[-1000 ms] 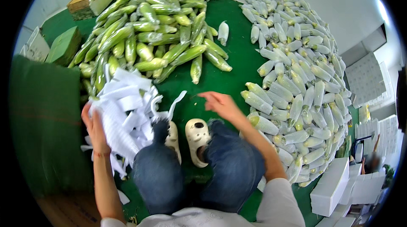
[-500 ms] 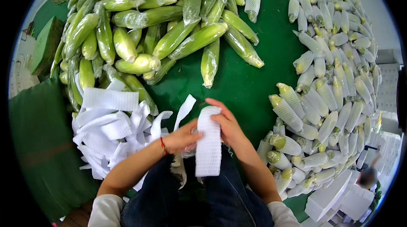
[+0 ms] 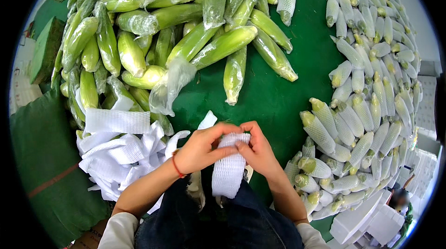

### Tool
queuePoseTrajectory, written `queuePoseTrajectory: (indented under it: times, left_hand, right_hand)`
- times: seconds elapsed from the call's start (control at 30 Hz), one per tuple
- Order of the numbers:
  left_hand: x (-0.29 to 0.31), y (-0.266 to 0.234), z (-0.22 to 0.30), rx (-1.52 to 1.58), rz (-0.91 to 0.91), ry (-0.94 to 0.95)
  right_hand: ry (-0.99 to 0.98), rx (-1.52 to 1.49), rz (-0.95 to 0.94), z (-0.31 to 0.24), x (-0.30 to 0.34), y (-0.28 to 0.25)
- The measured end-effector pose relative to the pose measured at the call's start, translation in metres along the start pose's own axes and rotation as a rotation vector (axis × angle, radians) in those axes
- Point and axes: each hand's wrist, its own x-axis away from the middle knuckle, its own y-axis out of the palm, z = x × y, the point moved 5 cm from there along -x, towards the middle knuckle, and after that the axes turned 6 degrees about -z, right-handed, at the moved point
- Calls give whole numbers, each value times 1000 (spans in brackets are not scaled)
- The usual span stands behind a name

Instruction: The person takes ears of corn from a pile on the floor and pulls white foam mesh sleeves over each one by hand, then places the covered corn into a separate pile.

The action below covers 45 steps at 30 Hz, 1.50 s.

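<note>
A white foam mesh sleeve (image 3: 228, 174) hangs over my lap, its upper end pinched between my hands. My left hand (image 3: 204, 147) curls round the sleeve's left upper edge, thumb laid across it. From the right, my right hand (image 3: 258, 150) grips the same end with thumb and fingers. The sleeve looks rounded out, but whether anything is inside cannot be made out. Left of my left hand lies a heap of flat white foam sleeves (image 3: 121, 156). Ahead is a pile of green corn cobs (image 3: 186, 47) in clear film, with a loose crumpled film (image 3: 174, 84) at its near edge.
The green tabletop (image 3: 288, 93) runs between the piles. Many sleeved cobs (image 3: 367, 105) cover its right side. One sleeved cob (image 3: 286, 3) lies apart at the far side. A dark green cloth (image 3: 51, 165) is at left; white boxes (image 3: 360, 216) and a person are at lower right.
The foam sleeve went from flat to rounded, and both hands closed in on its upper end. A crumpled clear film now shows at the near edge of the corn pile.
</note>
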Motion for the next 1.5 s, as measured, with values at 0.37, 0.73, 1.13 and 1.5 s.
queuePoseTrajectory:
  times: [0.37, 0.73, 1.13, 1.5]
  left_hand:
    - [-50, 2, -86, 546, 83, 91]
    - [-175, -74, -99, -85, 445, 353]
    - [-44, -3, -23, 279, 156, 66]
    - [-92, 8, -57, 768, 325, 14]
  right_hand:
    - [182, -986, 142, 65, -8, 11]
    - [-202, -184, 333, 73, -153, -62]
    - [7, -735, 337, 15, -21, -13]
    - [-105, -526, 614, 35, -36, -39]
